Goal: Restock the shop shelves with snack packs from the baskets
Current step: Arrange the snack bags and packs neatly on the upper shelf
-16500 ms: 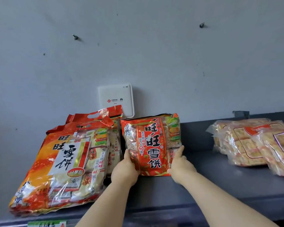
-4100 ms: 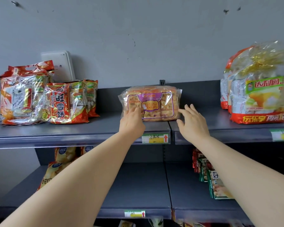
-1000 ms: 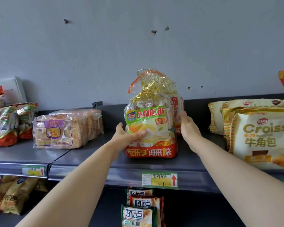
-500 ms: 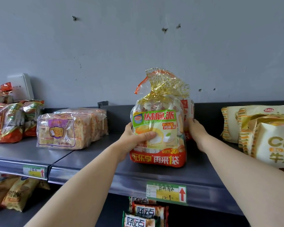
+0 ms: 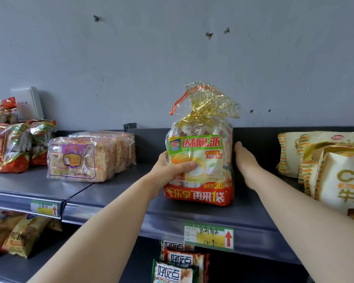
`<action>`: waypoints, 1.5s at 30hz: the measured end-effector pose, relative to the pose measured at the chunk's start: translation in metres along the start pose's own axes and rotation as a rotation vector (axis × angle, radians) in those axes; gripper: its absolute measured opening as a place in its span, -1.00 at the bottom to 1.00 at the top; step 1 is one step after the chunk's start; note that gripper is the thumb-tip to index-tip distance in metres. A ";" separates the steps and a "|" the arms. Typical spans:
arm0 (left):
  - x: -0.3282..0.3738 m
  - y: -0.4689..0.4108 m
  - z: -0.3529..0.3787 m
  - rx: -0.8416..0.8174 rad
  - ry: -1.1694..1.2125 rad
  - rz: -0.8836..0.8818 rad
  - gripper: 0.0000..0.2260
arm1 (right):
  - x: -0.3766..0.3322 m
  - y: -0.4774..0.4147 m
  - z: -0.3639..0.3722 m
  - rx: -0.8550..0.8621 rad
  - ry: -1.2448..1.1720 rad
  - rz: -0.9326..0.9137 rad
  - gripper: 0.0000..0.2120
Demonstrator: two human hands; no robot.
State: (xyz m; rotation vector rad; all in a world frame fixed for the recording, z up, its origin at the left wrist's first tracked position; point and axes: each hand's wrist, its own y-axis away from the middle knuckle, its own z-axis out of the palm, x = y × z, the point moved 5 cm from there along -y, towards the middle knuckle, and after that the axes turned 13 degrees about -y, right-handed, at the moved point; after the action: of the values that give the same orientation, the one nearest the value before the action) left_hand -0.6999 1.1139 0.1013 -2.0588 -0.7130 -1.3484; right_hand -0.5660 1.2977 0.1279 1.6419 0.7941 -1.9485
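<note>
Tied-top pie bag (image 5: 200, 160) stands upright on the upper shelf (image 5: 192, 213), between the clear biscuit packs (image 5: 80, 160) and the croissant bags (image 5: 335, 176). Left hand (image 5: 170, 172) grips its front-left side, thumb across the label; right hand (image 5: 245, 162) is flat and open against its right side. Looks like the squaring-up step, so next: let go gently without tipping it.
</note>
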 end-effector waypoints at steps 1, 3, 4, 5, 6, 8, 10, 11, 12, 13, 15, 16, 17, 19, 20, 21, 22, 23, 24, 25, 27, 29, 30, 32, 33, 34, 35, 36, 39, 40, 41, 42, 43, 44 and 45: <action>0.002 0.004 0.001 0.021 0.010 0.001 -0.06 | -0.002 0.009 -0.001 0.015 0.023 -0.023 -0.51; 0.006 0.012 0.002 0.058 0.023 0.007 -0.04 | -0.006 0.030 -0.001 0.009 0.066 -0.128 -0.48; 0.008 0.017 0.003 0.071 0.026 0.008 -0.05 | -0.008 0.043 -0.001 0.006 0.095 -0.190 -0.47; 0.009 0.021 0.004 0.084 0.025 0.009 -0.10 | -0.009 0.054 0.000 0.008 0.132 -0.242 -0.45; 0.010 0.026 0.005 0.098 0.024 0.016 -0.18 | -0.008 0.065 0.001 0.005 0.179 -0.273 -0.43; 0.012 0.036 0.007 0.116 0.023 0.039 -0.30 | 0.002 0.085 0.007 -0.019 0.300 -0.299 -0.36; 0.009 0.044 0.007 0.129 -0.012 0.068 -0.30 | 0.015 0.103 0.017 -0.056 0.508 -0.354 -0.31; 0.008 0.048 0.006 0.143 -0.035 0.076 -0.28 | 0.021 0.110 0.020 -0.054 0.628 -0.399 -0.30; 0.006 0.051 0.004 0.165 -0.059 0.078 -0.26 | 0.025 0.114 0.022 -0.031 0.737 -0.440 -0.29; 0.005 0.054 0.003 0.186 -0.094 0.077 -0.25 | 0.026 0.116 0.022 -0.001 0.809 -0.469 -0.30; 0.007 0.060 0.000 0.228 -0.223 0.107 -0.33 | 0.025 0.116 0.020 0.032 0.868 -0.481 -0.34; 0.008 0.063 0.000 0.241 -0.282 0.118 -0.39 | 0.024 0.116 0.019 0.035 0.881 -0.473 -0.35; 0.009 0.065 0.000 0.252 -0.315 0.114 -0.42 | 0.025 0.114 0.019 0.033 0.896 -0.461 -0.36; 0.008 0.066 0.000 0.264 -0.328 0.099 -0.44 | 0.024 0.113 0.019 0.040 0.913 -0.443 -0.38; 0.007 0.065 0.000 0.266 -0.328 0.085 -0.43 | 0.024 0.113 0.019 0.056 0.918 -0.428 -0.38; 0.005 0.064 0.000 0.271 -0.324 0.070 -0.40 | 0.025 0.113 0.020 0.078 0.920 -0.415 -0.38; 0.005 0.064 -0.001 0.279 -0.313 0.052 -0.36 | 0.026 0.113 0.020 0.103 0.927 -0.404 -0.38; 0.004 0.064 -0.002 0.288 -0.286 0.039 -0.32 | 0.026 0.115 0.020 0.140 0.945 -0.405 -0.38; 0.003 0.064 -0.004 0.303 -0.242 0.044 -0.27 | 0.027 0.118 0.020 0.182 0.978 -0.437 -0.36; 0.004 0.065 -0.006 0.315 -0.182 0.056 -0.26 | 0.026 0.121 0.022 0.214 1.020 -0.505 -0.33; 0.004 0.067 -0.009 0.322 -0.052 0.079 -0.36 | 0.026 0.126 0.026 0.215 1.085 -0.667 -0.28; 0.002 0.067 -0.011 0.322 0.017 0.071 -0.52 | 0.027 0.125 0.028 0.163 1.110 -0.730 -0.32; 0.001 0.067 -0.012 0.328 0.029 0.057 -0.56 | 0.027 0.122 0.028 0.142 1.108 -0.719 -0.35; -0.001 0.065 -0.014 0.358 0.017 0.032 -0.61 | 0.029 0.117 0.028 0.120 1.105 -0.689 -0.39; -0.001 0.064 -0.015 0.375 -0.004 0.027 -0.64 | 0.029 0.115 0.029 0.116 1.110 -0.682 -0.39; -0.001 0.064 -0.015 0.394 -0.035 0.028 -0.66 | 0.030 0.114 0.029 0.111 1.116 -0.675 -0.39; 0.001 0.065 -0.015 0.413 -0.080 0.034 -0.67 | 0.030 0.113 0.029 0.108 1.120 -0.664 -0.39; 0.002 0.066 -0.014 0.427 -0.128 0.046 -0.67 | 0.030 0.113 0.028 0.106 1.119 -0.651 -0.39; 0.005 0.071 -0.012 0.445 -0.222 0.074 -0.63 | 0.029 0.113 0.027 0.106 1.111 -0.634 -0.36; 0.005 0.073 -0.012 0.454 -0.232 0.081 -0.62 | 0.029 0.113 0.027 0.106 1.111 -0.641 -0.35; 0.005 0.074 -0.012 0.464 -0.238 0.090 -0.61 | 0.028 0.114 0.027 0.103 1.110 -0.649 -0.35; 0.006 0.075 -0.012 0.474 -0.245 0.100 -0.60 | 0.027 0.115 0.027 0.097 1.102 -0.653 -0.35; 0.008 0.077 -0.012 0.488 -0.259 0.111 -0.58 | 0.026 0.116 0.027 0.094 1.085 -0.658 -0.36; 0.011 0.079 -0.013 0.514 -0.291 0.126 -0.54 | 0.024 0.119 0.026 0.094 1.062 -0.665 -0.36; 0.014 0.081 -0.016 0.549 -0.342 0.144 -0.51 | 0.022 0.121 0.025 0.098 1.039 -0.673 -0.37</action>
State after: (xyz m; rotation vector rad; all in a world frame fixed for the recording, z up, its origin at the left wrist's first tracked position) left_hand -0.6484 1.0484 0.1054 -1.8510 -0.9362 -0.6268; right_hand -0.5060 1.1931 0.0931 2.7215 1.8301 -1.3526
